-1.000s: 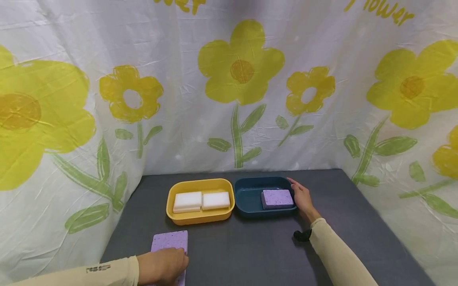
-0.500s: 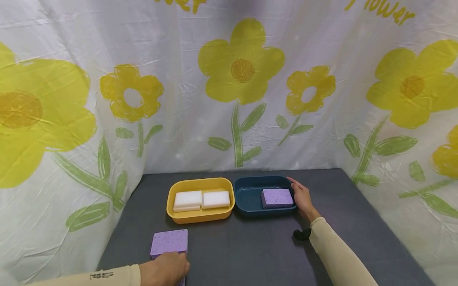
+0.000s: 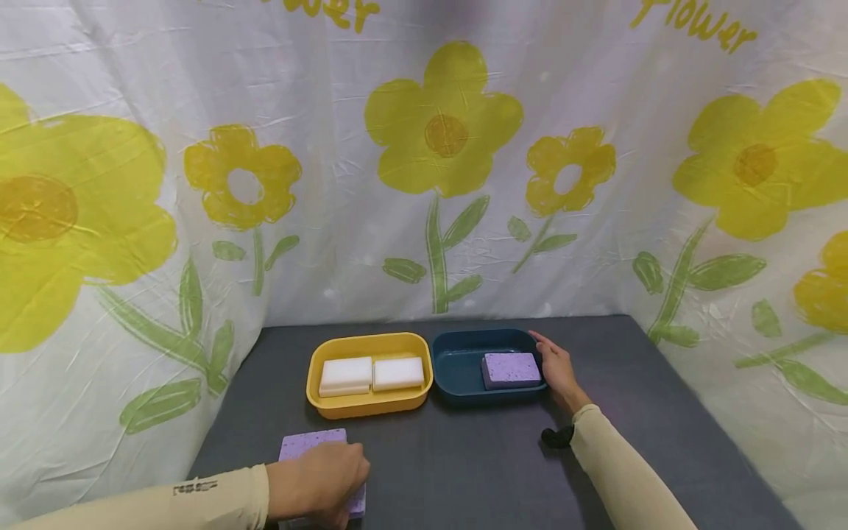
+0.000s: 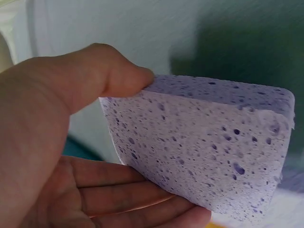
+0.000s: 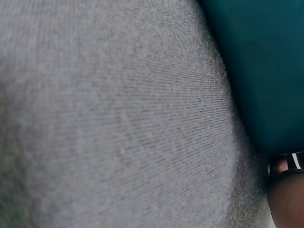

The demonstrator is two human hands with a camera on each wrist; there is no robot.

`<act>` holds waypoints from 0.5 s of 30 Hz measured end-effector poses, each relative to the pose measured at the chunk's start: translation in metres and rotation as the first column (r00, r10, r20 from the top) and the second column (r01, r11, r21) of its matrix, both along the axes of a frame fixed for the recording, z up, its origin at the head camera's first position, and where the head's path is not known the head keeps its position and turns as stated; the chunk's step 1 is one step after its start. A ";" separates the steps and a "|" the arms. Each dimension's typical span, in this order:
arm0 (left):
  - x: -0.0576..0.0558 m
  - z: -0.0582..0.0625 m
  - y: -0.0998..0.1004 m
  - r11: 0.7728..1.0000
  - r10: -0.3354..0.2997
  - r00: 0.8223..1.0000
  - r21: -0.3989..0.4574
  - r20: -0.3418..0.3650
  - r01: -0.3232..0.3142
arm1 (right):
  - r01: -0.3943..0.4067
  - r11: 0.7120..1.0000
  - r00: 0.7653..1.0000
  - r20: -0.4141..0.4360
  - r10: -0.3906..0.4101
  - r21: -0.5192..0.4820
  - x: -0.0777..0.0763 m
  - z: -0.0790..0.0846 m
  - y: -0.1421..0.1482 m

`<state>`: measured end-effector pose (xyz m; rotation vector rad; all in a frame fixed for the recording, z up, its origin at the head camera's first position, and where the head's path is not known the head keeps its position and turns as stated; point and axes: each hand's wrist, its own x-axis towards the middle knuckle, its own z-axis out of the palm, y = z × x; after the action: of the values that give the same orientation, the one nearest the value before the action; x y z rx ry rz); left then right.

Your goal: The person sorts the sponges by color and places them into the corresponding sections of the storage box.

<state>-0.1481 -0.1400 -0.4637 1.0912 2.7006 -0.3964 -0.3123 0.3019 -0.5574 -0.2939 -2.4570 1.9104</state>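
Observation:
My left hand [image 3: 321, 478] pinches a purple speckled sponge [image 4: 199, 147] between thumb and fingers. In the head view the hand covers most of this sponge; one corner shows at its right. Just beyond the hand, another purple sponge [image 3: 308, 442] lies on the table, partly covered by the hand. My right hand [image 3: 559, 372] holds the right end of a dark blue tray [image 3: 457, 394], fingers along its outside. Inside that tray, toward the right, sits a purple sponge block [image 3: 511, 369]. The right wrist view shows the tray's side [image 5: 266, 71] with a fingertip by its corner.
A yellow tray [image 3: 371, 406] stands left of the blue one, with white sponges [image 3: 346, 374] side by side in it. Dark grey cloth [image 3: 457, 464] covers the table. A flower-printed curtain [image 3: 331, 265] encloses the back and sides.
My left hand has moved slightly right, and the corner of its purple sponge now shows beside it. The right hand and both trays have stayed in place.

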 end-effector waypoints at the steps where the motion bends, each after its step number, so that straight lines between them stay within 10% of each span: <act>1: -0.003 0.005 0.003 1.000 -0.002 1.000 0.015 0.006 0.002 | -0.001 1.000 1.000 0.001 0.001 -0.001 0.000 0.000 0.000; 15: -0.049 0.045 0.045 0.983 -0.027 1.000 0.183 -0.008 0.028 | -0.007 1.000 1.000 0.000 0.007 -0.007 0.002 0.001 0.000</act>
<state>-0.1968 -0.0952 -0.4187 1.1772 2.7741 -0.1579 -0.3101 0.3015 -0.5561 -0.2857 -2.4548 1.9227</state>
